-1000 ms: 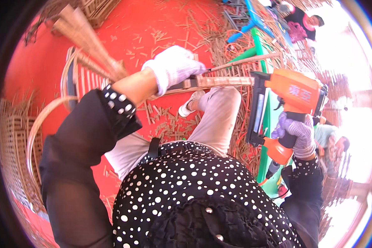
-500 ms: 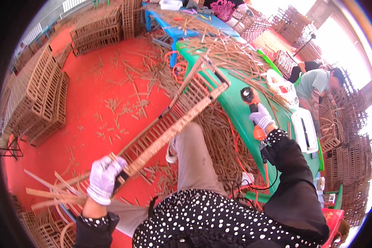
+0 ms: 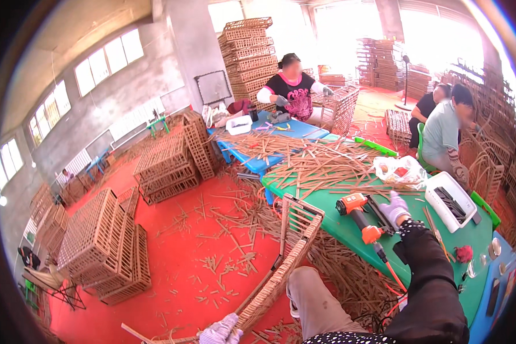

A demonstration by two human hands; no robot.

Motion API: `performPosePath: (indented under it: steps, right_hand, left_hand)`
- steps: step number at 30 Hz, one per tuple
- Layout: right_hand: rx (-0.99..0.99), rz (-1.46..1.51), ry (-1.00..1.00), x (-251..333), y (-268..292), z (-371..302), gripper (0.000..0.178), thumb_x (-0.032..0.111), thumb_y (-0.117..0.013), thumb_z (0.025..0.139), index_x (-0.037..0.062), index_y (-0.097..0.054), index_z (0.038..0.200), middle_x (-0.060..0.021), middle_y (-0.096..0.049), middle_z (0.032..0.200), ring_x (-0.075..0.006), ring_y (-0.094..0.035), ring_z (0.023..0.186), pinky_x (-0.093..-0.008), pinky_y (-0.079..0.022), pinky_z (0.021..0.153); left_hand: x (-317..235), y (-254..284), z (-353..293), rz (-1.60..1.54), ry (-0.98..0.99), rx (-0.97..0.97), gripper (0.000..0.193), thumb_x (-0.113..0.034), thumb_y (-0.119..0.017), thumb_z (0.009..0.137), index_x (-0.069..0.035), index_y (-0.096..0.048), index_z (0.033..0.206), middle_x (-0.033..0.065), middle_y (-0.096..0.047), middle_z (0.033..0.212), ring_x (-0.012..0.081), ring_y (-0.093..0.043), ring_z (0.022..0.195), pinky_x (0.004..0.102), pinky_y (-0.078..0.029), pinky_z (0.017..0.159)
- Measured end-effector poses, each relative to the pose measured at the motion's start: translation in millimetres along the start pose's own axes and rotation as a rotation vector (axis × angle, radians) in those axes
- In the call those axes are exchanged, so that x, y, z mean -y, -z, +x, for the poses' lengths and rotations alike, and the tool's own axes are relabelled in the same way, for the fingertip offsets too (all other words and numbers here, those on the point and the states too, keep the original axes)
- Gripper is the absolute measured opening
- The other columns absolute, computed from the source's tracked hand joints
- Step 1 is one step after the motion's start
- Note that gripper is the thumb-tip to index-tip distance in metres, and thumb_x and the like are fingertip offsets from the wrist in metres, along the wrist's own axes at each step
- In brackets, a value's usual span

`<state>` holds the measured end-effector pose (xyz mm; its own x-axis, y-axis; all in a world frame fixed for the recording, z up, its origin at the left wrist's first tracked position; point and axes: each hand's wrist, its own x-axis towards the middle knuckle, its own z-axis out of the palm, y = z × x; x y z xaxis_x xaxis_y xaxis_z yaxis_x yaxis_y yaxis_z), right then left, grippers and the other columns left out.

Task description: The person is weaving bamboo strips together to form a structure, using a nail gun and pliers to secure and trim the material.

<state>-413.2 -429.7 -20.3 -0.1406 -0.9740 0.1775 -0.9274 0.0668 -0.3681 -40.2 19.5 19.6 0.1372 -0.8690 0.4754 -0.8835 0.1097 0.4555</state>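
Note:
At the bottom, my left hand [image 3: 221, 331] in a white-and-lilac glove is closed on the lower end of a long brown slatted crate [image 3: 278, 281]. The crate leans up across my knee toward the green table [image 3: 341, 229], its far end beside the table's edge. My right hand [image 3: 394, 210], gloved alike, is open over the table with its fingers stretched out. An orange-and-black nail gun [image 3: 360, 218] lies on the tabletop just left of it, its dark magazine beside the hand and an orange hose running from its handle.
Thin wooden strips [image 3: 321, 163] cover the far part of the table. A white box [image 3: 448, 200] of dark pieces and a plastic bag [image 3: 400, 172] stand behind my right hand. Stacked crates [image 3: 100, 243] are at left; co-workers [image 3: 297, 94] sit beyond the tables. Scraps litter the red floor.
My right hand has let go of the nail gun, which now lies on the table. The view has tilted up, and the crate and my left hand appear lower in it.

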Motion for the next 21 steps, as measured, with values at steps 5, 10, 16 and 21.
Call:
performPosePath:
  steps: [5,10,16,21]
  right_hand:
    - [-0.035,0.090,-0.250,-94.1,20.9,1.9,0.076,0.039,-0.066,0.065,0.0017,-0.041,0.127,-0.0212,-0.053,0.117,-0.0331,-0.051,0.109,-0.0356,-0.040,0.094]
    - [0.286,-0.104,-0.246,-99.0,47.1,-55.9,0.087,0.047,-0.070,0.061,0.0031,-0.039,0.129,-0.0194,-0.040,0.132,-0.0313,-0.042,0.120,-0.0351,-0.038,0.098]
    - [0.418,-0.244,-0.107,-92.6,42.8,-80.2,0.099,0.048,-0.077,0.053,0.0084,-0.033,0.133,-0.0162,-0.030,0.137,-0.0346,-0.036,0.123,-0.0386,-0.036,0.099]
    - [0.344,-0.357,-0.031,-100.3,41.7,-58.7,0.105,0.055,-0.074,0.054,0.0054,-0.029,0.135,-0.0202,-0.025,0.139,-0.0336,-0.028,0.128,-0.0376,-0.028,0.105]
  left_hand:
    - [-9.7,-8.1,-13.6,0.470,-0.187,0.101,0.046,-0.013,-0.054,0.076,-0.004,-0.051,0.121,0.0156,-0.052,0.122,0.0305,-0.055,0.103,0.0388,-0.047,0.082]
    - [-9.0,-13.0,-15.8,0.561,-0.173,0.105,0.048,-0.013,-0.053,0.076,0.000,-0.048,0.123,0.0168,-0.049,0.126,0.0322,-0.051,0.109,0.0396,-0.044,0.086]
    - [-4.8,-7.4,-9.7,0.287,-0.061,0.051,0.046,-0.011,-0.053,0.076,-0.004,-0.051,0.121,0.0147,-0.053,0.121,0.0301,-0.054,0.104,0.0372,-0.045,0.086]
    - [-5.5,-6.3,-8.5,0.311,-0.085,0.039,0.044,-0.012,-0.055,0.077,-0.006,-0.052,0.121,0.0133,-0.054,0.119,0.0289,-0.056,0.102,0.0363,-0.046,0.084]
